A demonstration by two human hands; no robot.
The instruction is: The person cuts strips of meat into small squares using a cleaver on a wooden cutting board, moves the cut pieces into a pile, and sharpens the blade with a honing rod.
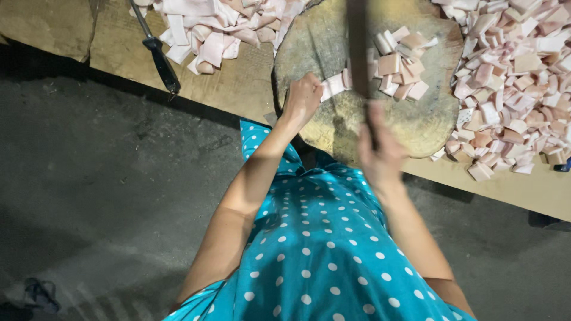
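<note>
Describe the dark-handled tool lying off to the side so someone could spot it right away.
Start at the round wooden chopping block on the table. Past the left hand, beside the heap of uncut pale strips, lies a sharpening steel. It is the only slim metal rod with a black handle, and no hand touches it.

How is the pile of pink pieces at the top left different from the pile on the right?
The top-left pile holds long, floppy strips; the right pile holds small, blocky chunks. The top-left pile lies beside a sharpening steel with a black handle; the right pile spreads next to the round chopping block. The right pile looks wider. Both are pale pink and white and rest on the same board table.
</note>
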